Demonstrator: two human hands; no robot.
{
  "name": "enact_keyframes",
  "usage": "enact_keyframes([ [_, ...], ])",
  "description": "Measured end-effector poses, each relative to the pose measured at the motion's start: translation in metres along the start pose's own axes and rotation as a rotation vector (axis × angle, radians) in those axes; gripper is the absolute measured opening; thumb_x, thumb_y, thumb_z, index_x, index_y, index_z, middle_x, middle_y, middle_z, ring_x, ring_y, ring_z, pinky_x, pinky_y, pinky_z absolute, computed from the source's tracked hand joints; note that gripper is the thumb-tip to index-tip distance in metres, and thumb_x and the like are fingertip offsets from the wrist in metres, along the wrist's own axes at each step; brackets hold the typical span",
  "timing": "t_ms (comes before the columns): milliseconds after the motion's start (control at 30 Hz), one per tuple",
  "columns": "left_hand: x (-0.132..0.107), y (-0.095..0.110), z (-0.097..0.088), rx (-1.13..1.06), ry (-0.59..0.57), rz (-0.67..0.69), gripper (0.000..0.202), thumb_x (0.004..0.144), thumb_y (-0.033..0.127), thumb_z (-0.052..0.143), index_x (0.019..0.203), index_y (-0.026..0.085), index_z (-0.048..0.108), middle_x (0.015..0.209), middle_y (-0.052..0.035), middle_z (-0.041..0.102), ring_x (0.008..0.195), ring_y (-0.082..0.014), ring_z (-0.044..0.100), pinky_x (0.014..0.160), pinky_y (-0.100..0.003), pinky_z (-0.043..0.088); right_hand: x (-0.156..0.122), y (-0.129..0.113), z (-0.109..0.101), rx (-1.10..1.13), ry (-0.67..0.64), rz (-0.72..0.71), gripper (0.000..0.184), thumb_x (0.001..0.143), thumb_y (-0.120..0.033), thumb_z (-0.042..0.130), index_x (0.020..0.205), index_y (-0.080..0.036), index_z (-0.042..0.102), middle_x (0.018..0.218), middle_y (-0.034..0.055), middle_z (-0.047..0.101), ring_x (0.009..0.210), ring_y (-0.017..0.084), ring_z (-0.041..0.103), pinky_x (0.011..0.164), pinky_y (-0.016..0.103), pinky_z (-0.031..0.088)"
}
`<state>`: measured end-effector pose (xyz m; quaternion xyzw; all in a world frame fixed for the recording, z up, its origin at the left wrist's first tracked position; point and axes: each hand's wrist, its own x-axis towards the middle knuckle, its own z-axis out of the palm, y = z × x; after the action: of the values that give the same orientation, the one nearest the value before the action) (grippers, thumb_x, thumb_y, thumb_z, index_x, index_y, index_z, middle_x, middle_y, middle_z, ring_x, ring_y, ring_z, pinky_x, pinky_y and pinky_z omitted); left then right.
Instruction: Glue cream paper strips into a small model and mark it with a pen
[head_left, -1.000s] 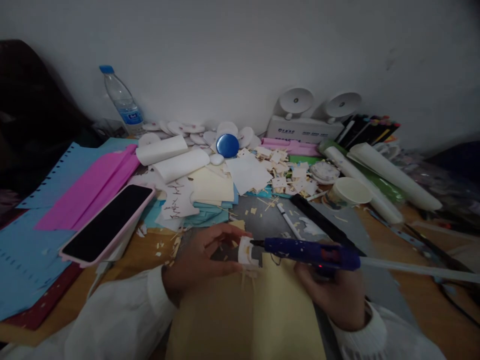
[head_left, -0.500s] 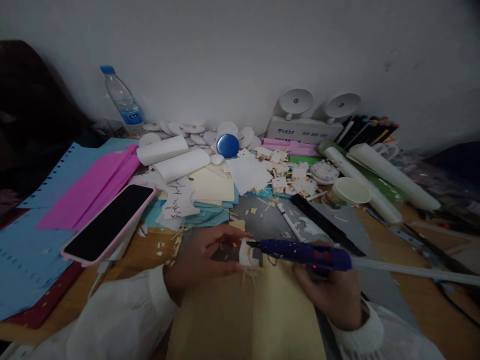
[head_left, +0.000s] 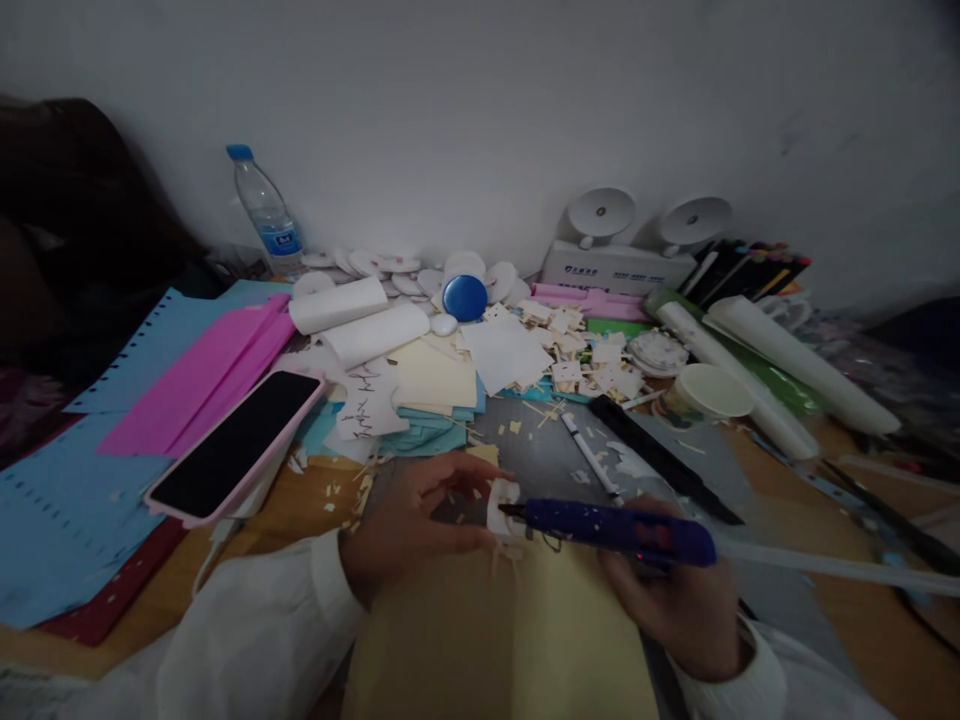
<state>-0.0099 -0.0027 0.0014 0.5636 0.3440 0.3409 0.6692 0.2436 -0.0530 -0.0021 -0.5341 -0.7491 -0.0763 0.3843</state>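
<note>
My right hand [head_left: 679,605] grips a blue glue gun [head_left: 619,528] lying level, with a clear glue stick [head_left: 832,567] trailing out to the right. Its nozzle points left and touches a small white paper piece [head_left: 500,507]. My left hand [head_left: 416,510] pinches that piece between thumb and fingers at the top edge of a pale yellow sheet [head_left: 510,640]. Both wrists wear white sleeves.
A phone in a pink case [head_left: 236,445] rests on pink and blue paper at the left. Paper rolls [head_left: 360,320], a blue round badge [head_left: 464,297], scraps, a paper cup [head_left: 705,392], a white pen [head_left: 591,460], a water bottle [head_left: 268,213] and markers [head_left: 750,270] crowd the back.
The view has shifted slightly, so everything sits a little further right and lower. The glue gun nozzle stays at the white piece; both hands have barely moved.
</note>
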Motion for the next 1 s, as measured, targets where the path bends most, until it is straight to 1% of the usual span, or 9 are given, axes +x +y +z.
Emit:
enact_keyframes([
  [200,-0.001,0.001,0.000,0.026,-0.007,-0.010,0.049,0.067,0.022,0.083,0.113,0.022,0.067,0.109,-0.0076,0.066,0.101,-0.0226,0.058,0.091,-0.034,0.043,0.002,0.000,-0.002,-0.022,0.022,-0.008,0.009,0.080,-0.030,0.055,0.084,-0.022,0.055,0.062,0.0007,0.065,0.045,0.017,0.063,0.040,0.026,0.049],
  [333,-0.001,-0.001,-0.001,0.026,-0.006,0.008,0.049,0.067,0.023,0.083,0.113,0.021,0.067,0.108,-0.0082,0.066,0.101,-0.0227,0.058,0.090,-0.034,0.043,0.002,0.000,-0.002,0.014,-0.006,-0.017,0.006,0.080,-0.028,0.056,0.083,-0.022,0.055,0.063,0.0007,0.065,0.049,0.018,0.064,0.043,0.026,0.050],
  [467,0.000,-0.003,-0.002,-0.001,-0.016,0.025,0.048,0.067,0.023,0.084,0.112,0.023,0.067,0.106,-0.0074,0.066,0.101,-0.0228,0.058,0.091,-0.035,0.043,0.002,0.000,-0.003,-0.012,0.007,-0.032,0.002,0.080,-0.026,0.056,0.080,-0.024,0.055,0.062,-0.0007,0.064,0.048,0.017,0.063,0.043,0.025,0.048],
  [533,0.000,-0.003,-0.002,-0.012,-0.021,0.026,0.047,0.067,0.022,0.083,0.111,0.023,0.067,0.105,-0.0067,0.066,0.100,-0.0225,0.059,0.090,-0.035,0.044,0.002,0.001,-0.003,-0.024,0.007,-0.038,0.003,0.081,-0.026,0.056,0.078,-0.024,0.054,0.061,-0.0009,0.063,0.047,0.017,0.062,0.043,0.025,0.048],
  [633,-0.001,-0.004,-0.003,-0.014,-0.015,0.027,0.046,0.068,0.021,0.083,0.111,0.024,0.067,0.106,-0.0065,0.065,0.100,-0.0223,0.059,0.090,-0.035,0.043,-0.001,0.004,-0.003,-0.061,0.021,-0.034,0.003,0.080,-0.026,0.057,0.082,-0.024,0.055,0.062,-0.0006,0.064,0.045,0.017,0.061,0.042,0.025,0.047],
  [733,-0.001,-0.006,-0.004,-0.013,-0.012,0.041,0.047,0.068,0.021,0.083,0.112,0.024,0.067,0.108,-0.0067,0.065,0.101,-0.0223,0.059,0.090,-0.035,0.043,-0.005,0.006,-0.002,-0.093,0.014,-0.018,0.008,0.080,-0.028,0.057,0.086,-0.023,0.056,0.065,0.0010,0.066,0.047,0.018,0.062,0.042,0.026,0.046],
  [867,-0.001,-0.002,-0.003,-0.008,-0.020,0.020,0.045,0.068,0.021,0.083,0.110,0.023,0.067,0.108,-0.0066,0.066,0.100,-0.0215,0.059,0.087,-0.032,0.043,-0.008,0.007,0.000,-0.087,0.022,-0.030,0.011,0.080,-0.028,0.056,0.089,-0.023,0.055,0.071,0.0024,0.067,0.053,0.019,0.064,0.045,0.027,0.049],
  [1000,-0.001,0.003,0.000,0.016,-0.029,-0.010,0.044,0.068,0.020,0.083,0.109,0.023,0.068,0.110,-0.0066,0.067,0.102,-0.0217,0.058,0.086,-0.031,0.043,-0.006,0.005,0.000,-0.026,0.009,-0.056,0.008,0.082,-0.026,0.057,0.088,-0.023,0.052,0.065,-0.0001,0.062,0.051,0.017,0.062,0.045,0.025,0.048],
])
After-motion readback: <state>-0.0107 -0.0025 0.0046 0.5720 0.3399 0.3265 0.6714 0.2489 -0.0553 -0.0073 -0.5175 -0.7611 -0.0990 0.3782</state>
